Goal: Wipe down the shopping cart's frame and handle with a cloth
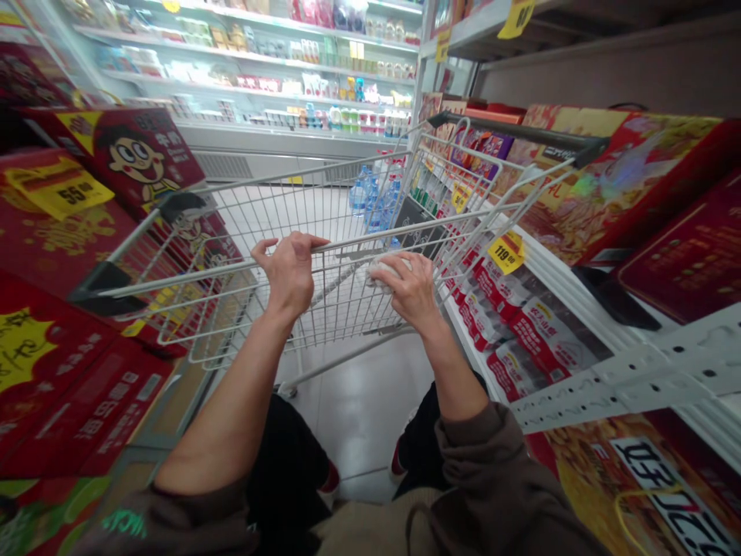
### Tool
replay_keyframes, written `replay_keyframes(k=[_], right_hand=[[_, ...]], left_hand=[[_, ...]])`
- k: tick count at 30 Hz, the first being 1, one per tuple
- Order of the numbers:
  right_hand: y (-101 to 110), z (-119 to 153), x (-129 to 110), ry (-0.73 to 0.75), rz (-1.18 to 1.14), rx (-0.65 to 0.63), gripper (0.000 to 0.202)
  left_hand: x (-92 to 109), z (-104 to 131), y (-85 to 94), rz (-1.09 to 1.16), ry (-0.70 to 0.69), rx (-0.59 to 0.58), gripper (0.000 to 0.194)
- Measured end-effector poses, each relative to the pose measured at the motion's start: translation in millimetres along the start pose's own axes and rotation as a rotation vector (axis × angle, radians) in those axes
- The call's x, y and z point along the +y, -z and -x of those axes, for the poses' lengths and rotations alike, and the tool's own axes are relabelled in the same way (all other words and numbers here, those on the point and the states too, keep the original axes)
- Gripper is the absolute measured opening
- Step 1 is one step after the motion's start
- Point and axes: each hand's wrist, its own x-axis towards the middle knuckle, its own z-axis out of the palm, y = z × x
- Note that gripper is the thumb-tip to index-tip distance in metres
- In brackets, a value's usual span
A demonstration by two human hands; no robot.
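A grey wire shopping cart [341, 315] stands sideways in front of me, its long side facing my body. My left hand [291, 276] is on the cart's near top rail, fingers bent over it and partly hidden behind the wrist and knuckles. To the right, my right hand [412, 287] presses a crumpled white cloth or wipe [379, 276] against the wires, just below the same rail. Most of that cloth is covered by the fingers. One dark-handled end [521, 131] of the cart reaches toward the right shelf, while dark corner pieces [96, 289] sit at the left.
Stacked red gift boxes [63, 378] crowd the left side. At right, a metal shelf [654, 367] bears boxes and packs of bottles [521, 324]. Shrink-wrapped water bottles [379, 201] stand on the floor beyond the cart, before a lit refrigerated display [260, 58].
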Motion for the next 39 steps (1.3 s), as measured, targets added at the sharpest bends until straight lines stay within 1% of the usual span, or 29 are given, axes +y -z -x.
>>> replay_keyframes(k=[1, 3, 5, 7, 10, 13, 17, 20, 23, 24, 26, 28, 30, 32, 33, 36, 37, 39], right_hand=[[3, 2, 1, 0.012, 0.007, -0.001, 0.045], [10, 2, 3, 0.006, 0.029, 0.041, 0.045], [14, -3, 8, -0.024, 0.054, 0.097, 0.044], [15, -10, 13, -0.04, 0.068, 0.127, 0.043], [9, -15, 18, -0.044, 0.065, 0.11, 0.041], [4, -12, 18, -0.057, 0.036, 0.071, 0.039], [12, -5, 18, -0.025, 0.002, 0.025, 0.042], [22, -8, 26, -0.014, 0.041, 0.082, 0.04], [29, -15, 35, -0.016, 0.082, 0.106, 0.041], [29, -16, 36, -0.02, 0.089, 0.1, 0.042], [28, -18, 38, -0.028, 0.091, 0.091, 0.044], [26, -17, 37, -0.03, 0.079, 0.095, 0.044], [23, -15, 36, -0.036, 0.059, 0.097, 0.043], [22, -10, 34, -0.046, 0.038, 0.075, 0.042], [22, -8, 34, -0.049, 0.028, 0.053, 0.042], [26, -1, 37, -0.035, 0.004, -0.002, 0.044], [29, -1, 39, -0.029, 0.004, 0.002, 0.045], [36, -3, 47, -0.026, 0.023, 0.052, 0.045]], left_hand=[[0, 0, 0.8, -0.003, 0.001, -0.001, 0.093], [0, 1, 3.0, -0.007, 0.005, -0.009, 0.092], [1, 2, 5.3, -0.005, 0.01, -0.006, 0.091], [0, 1, 7.2, -0.001, 0.013, 0.005, 0.092], [-5, -1, 8.9, -0.015, 0.006, -0.006, 0.095], [-14, -3, 9.7, -0.038, -0.008, -0.029, 0.1], [-20, -2, 11.9, -0.037, -0.012, 0.0, 0.099], [-12, -3, 15.3, -0.022, 0.048, -0.008, 0.093], [8, -8, 16.3, -0.014, 0.16, 0.029, 0.079], [16, -10, 15.3, -0.005, 0.17, 0.044, 0.073], [32, -15, 10.5, 0.018, 0.129, 0.04, 0.065], [44, -19, 2.1, 0.031, 0.051, -0.026, 0.061], [51, -20, -8.9, 0.021, -0.019, -0.126, 0.061], [54, -20, -20.3, -0.004, -0.069, -0.191, 0.06], [54, -19, -25.3, -0.016, -0.082, -0.198, 0.06], [52, -17, -35.0, -0.035, -0.085, -0.164, 0.057], [51, -16, -36.5, -0.036, -0.081, -0.15, 0.056], [52, -16, -37.7, -0.04, -0.077, -0.132, 0.055]])
